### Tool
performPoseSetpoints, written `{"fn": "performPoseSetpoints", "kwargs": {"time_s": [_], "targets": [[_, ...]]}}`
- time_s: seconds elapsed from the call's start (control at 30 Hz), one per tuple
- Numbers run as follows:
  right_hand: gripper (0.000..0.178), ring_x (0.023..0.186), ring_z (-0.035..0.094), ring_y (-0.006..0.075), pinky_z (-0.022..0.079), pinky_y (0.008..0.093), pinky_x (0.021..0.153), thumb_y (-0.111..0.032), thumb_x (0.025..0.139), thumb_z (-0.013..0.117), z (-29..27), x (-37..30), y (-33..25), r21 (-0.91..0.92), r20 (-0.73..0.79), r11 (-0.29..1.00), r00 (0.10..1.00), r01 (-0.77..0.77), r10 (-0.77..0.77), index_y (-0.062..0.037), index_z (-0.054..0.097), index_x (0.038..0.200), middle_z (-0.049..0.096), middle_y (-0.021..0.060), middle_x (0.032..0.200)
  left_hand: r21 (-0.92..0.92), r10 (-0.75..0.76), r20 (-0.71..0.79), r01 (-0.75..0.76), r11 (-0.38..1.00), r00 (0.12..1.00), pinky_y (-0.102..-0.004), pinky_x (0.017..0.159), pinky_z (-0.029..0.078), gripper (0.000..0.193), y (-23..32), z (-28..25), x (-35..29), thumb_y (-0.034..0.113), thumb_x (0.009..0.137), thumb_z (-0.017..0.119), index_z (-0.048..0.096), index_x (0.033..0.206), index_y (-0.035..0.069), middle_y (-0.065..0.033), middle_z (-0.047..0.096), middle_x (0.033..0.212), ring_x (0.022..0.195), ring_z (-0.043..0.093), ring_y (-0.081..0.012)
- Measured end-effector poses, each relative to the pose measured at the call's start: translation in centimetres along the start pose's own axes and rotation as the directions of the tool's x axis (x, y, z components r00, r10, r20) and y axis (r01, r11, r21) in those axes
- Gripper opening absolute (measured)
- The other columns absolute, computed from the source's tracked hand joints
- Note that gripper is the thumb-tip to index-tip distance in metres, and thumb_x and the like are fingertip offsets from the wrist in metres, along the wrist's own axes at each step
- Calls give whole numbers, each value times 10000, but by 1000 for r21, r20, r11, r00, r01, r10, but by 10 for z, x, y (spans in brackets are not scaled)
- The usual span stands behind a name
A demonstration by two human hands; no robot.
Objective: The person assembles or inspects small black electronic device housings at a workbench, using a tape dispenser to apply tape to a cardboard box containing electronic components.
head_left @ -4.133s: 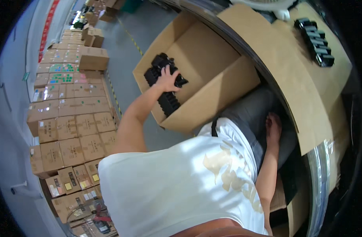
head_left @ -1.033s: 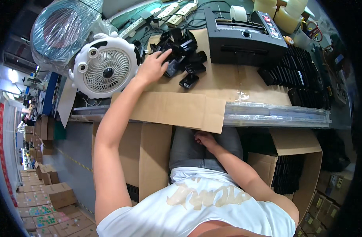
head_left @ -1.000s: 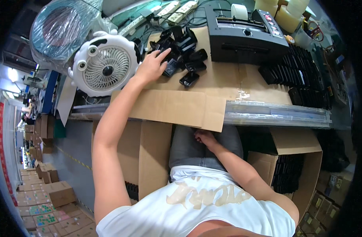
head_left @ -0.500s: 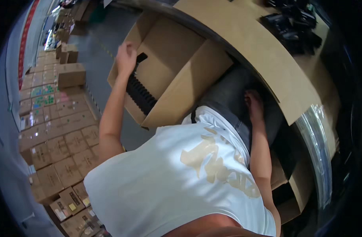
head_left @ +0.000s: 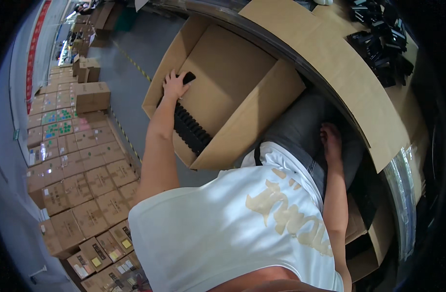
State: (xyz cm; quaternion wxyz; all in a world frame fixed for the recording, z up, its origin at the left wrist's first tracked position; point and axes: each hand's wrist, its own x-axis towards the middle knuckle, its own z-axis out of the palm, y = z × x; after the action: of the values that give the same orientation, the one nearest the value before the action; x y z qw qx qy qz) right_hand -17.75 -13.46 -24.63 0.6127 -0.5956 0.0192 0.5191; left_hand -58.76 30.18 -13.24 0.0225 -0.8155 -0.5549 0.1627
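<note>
My left hand (head_left: pixel 174 86) is inside an open cardboard box (head_left: pixel 264 119), fingers spread over the far end of a row of black plastic parts (head_left: pixel 191 129). The parts stand packed side by side along the box's left wall. One black piece (head_left: pixel 189 77) shows beside my fingers; what lies under the palm is hidden. My right hand (head_left: pixel 331 141) rests on my thigh, its fingers loosely curled and slightly apart, with nothing visible in them.
A worktable edged with a cardboard sheet (head_left: pixel 325 63) curves along the right, bearing a pile of black parts (head_left: pixel 381 41). Clear plastic wrap (head_left: pixel 401 194) hangs at its near end. Stacked cartons (head_left: pixel 89 182) fill the left; another open box (head_left: pixel 366 250) sits lower right.
My left hand has moved from the box's left rim down onto the row of black parts, and its fingers have spread. My right hand stays on my thigh. The view has shifted slightly.
</note>
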Motion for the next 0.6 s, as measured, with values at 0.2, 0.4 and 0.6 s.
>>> {"fn": "performPoseSetpoints", "kwargs": {"time_s": [0.2, 0.4, 0.6], "targets": [[192, 700, 526, 83, 370, 201, 631, -174, 871, 610, 6, 1, -2, -29, -18, 999, 1000, -19, 18, -115, 673, 1043, 623, 7, 850, -301, 51, -226, -119, 946, 973, -572, 1025, 371, 533, -38, 18, 3, 287, 823, 679, 531, 1325, 185, -240, 213, 1517, 1324, 285, -483], [180, 691, 523, 83, 373, 205, 623, -176, 870, 607, -3, 10, 7, -51, -20, 998, 999, -42, 41, -123, 675, 1028, 619, 6, 842, -210, 52, -110, -74, 975, 993, -564, 1006, 380, 678, -46, 39, -23, 337, 800, 695, 434, 1411, 203, -255, 227, 1493, 1303, 301, -481], [169, 669, 524, 86, 387, 216, 595, -175, 867, 606, -1, 6, -2, -81, -73, 996, 997, -42, 37, -131, 674, 1015, 615, 0, 822, 121, -110, 124, 95, 988, 986, -532, 959, 423, 957, -22, 15, 6, 454, 721, 728, 221, 1511, 273, -271, 279, 1474, 1202, 413, -451]]}}
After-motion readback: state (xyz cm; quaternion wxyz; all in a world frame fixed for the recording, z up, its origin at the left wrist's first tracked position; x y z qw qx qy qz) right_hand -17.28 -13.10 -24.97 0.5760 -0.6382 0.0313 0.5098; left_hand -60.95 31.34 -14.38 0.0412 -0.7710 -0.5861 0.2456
